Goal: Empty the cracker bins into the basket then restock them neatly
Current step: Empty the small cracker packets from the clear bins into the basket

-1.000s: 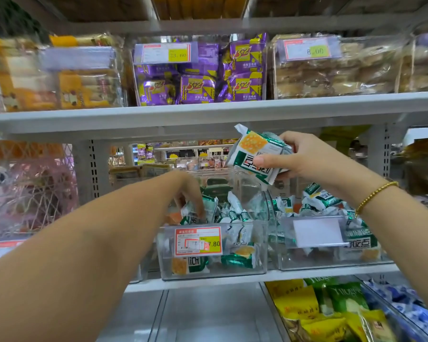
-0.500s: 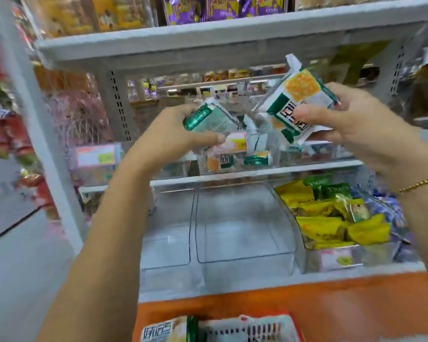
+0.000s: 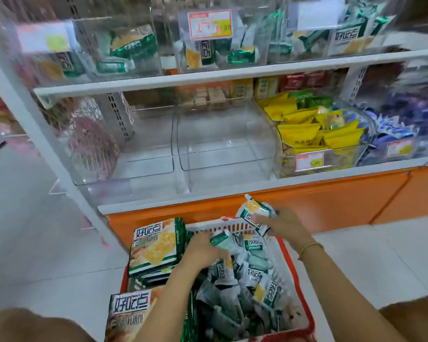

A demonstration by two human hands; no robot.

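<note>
**A:** Left hand (image 3: 203, 250) low in the red-and-white plastic basket (image 3: 229, 227), fingers curled round a small green-ended white cracker packet (image 3: 223, 241) at its right edge.

**B:** Right hand (image 3: 284, 225) at the far rim, pinching a white-and-green cracker packet with yellow print (image 3: 253, 213) just left of its fingers!

Left hand (image 3: 203, 248), right hand (image 3: 284, 225) gripping packets (image 3: 253, 213), basket (image 3: 232, 228)

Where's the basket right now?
The basket is bottom centre of the head view, before the orange shelf base, under the left hand and right hand.
</note>
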